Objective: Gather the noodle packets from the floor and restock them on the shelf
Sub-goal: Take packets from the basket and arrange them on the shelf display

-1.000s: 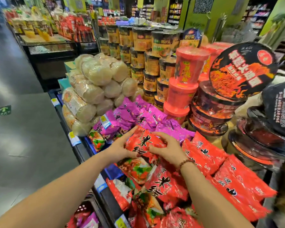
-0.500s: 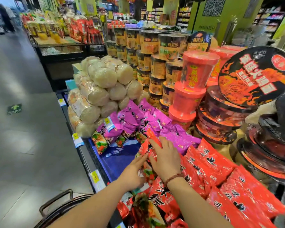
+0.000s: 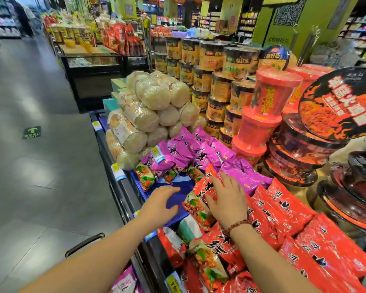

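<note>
A red noodle packet [image 3: 201,193] lies on the shelf between a purple row and a red row. My right hand [image 3: 227,199] rests flat on it, fingers straight. My left hand [image 3: 160,205] hovers open just left of the packet, above the bare blue shelf surface [image 3: 178,199], holding nothing. More red packets [image 3: 283,210] lie to the right and several sit below near the shelf front [image 3: 211,252]. Purple packets [image 3: 186,149] are stacked behind.
Clear bags of pale noodle cakes [image 3: 148,115] pile up at the back left. Cup noodles [image 3: 216,81], red tubs [image 3: 270,102] and black bowls [image 3: 300,149] stand behind and right. A basket handle [image 3: 85,244] shows near the grey aisle floor [image 3: 40,166].
My left hand has let go of the red packet and moved left over the blue shelf. My right hand has flattened onto the packet, which now lies on the shelf.
</note>
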A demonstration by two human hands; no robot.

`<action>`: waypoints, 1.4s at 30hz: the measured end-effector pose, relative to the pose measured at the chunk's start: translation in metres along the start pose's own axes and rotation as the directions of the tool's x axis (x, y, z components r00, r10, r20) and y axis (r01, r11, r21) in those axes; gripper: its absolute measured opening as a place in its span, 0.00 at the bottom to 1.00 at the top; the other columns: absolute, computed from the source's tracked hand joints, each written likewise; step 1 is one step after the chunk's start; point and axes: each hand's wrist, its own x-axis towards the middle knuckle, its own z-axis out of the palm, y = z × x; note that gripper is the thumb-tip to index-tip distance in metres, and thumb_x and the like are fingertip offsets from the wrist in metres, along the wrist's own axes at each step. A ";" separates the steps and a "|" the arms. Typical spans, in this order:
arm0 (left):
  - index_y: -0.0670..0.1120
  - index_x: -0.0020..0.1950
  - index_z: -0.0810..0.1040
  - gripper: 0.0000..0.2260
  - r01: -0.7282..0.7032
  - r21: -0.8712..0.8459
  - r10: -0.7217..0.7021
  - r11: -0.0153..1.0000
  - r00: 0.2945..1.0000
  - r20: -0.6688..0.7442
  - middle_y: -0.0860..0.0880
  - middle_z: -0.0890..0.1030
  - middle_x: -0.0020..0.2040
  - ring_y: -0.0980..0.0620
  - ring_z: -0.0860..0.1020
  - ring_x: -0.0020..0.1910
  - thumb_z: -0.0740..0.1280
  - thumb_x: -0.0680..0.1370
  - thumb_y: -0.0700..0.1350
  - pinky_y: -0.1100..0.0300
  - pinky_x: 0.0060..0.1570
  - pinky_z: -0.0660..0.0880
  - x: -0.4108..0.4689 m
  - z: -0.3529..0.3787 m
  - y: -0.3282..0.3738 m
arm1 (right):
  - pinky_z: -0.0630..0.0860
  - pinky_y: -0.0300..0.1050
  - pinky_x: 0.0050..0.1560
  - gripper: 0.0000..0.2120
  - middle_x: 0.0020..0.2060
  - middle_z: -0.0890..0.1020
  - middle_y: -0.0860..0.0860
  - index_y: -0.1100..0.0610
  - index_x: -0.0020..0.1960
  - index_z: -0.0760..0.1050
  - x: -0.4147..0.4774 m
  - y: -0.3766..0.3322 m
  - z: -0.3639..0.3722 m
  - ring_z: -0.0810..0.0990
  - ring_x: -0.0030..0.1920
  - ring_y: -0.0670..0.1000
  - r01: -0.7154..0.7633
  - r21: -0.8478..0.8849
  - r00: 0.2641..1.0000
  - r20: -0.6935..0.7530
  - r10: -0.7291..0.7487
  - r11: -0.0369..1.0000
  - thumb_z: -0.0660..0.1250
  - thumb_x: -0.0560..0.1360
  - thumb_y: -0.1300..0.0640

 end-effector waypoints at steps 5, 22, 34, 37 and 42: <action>0.48 0.62 0.77 0.22 -0.085 0.061 0.095 0.994 0.977 -0.192 0.53 0.78 0.57 0.53 0.73 0.59 0.64 0.70 0.55 0.61 0.62 0.66 -0.055 -0.047 -0.040 | 0.76 0.57 0.59 0.26 0.60 0.79 0.54 0.56 0.62 0.77 -0.032 -0.045 0.006 0.76 0.60 0.58 0.171 0.167 0.981 -0.123 -0.151 0.971 0.75 0.66 0.48; 0.45 0.65 0.75 0.22 0.467 -0.036 -0.468 0.884 0.878 -0.106 0.45 0.74 0.61 0.47 0.70 0.62 0.74 0.72 0.43 0.66 0.56 0.61 -0.243 -0.064 -0.236 | 0.74 0.55 0.62 0.30 0.63 0.76 0.54 0.56 0.67 0.72 -0.158 -0.223 0.174 0.74 0.63 0.57 0.064 0.433 0.928 0.306 -0.213 0.899 0.71 0.67 0.48; 0.47 0.72 0.69 0.40 0.728 -0.100 -0.728 0.678 0.684 0.052 0.44 0.67 0.71 0.45 0.64 0.71 0.68 0.62 0.59 0.57 0.68 0.60 -0.336 0.076 -0.360 | 0.66 0.51 0.67 0.37 0.65 0.72 0.58 0.58 0.71 0.67 -0.257 -0.214 0.355 0.69 0.67 0.58 -0.513 0.259 0.644 0.747 0.167 0.819 0.78 0.66 0.54; 0.49 0.75 0.64 0.42 0.767 -0.110 -0.768 0.632 0.639 0.043 0.45 0.62 0.75 0.45 0.59 0.74 0.79 0.65 0.49 0.51 0.71 0.58 -0.340 0.103 -0.372 | 0.62 0.53 0.72 0.41 0.73 0.63 0.50 0.50 0.74 0.62 -0.274 -0.206 0.377 0.60 0.73 0.53 -0.456 0.250 0.626 0.772 0.108 0.854 0.77 0.66 0.49; 0.49 0.77 0.59 0.49 0.743 -0.142 -0.751 0.654 0.660 -0.005 0.46 0.58 0.77 0.47 0.54 0.76 0.82 0.62 0.50 0.49 0.74 0.54 -0.337 0.146 -0.401 | 0.54 0.54 0.75 0.49 0.77 0.54 0.47 0.46 0.77 0.54 -0.280 -0.192 0.413 0.50 0.76 0.51 -0.269 0.166 0.632 0.774 0.044 0.949 0.76 0.64 0.41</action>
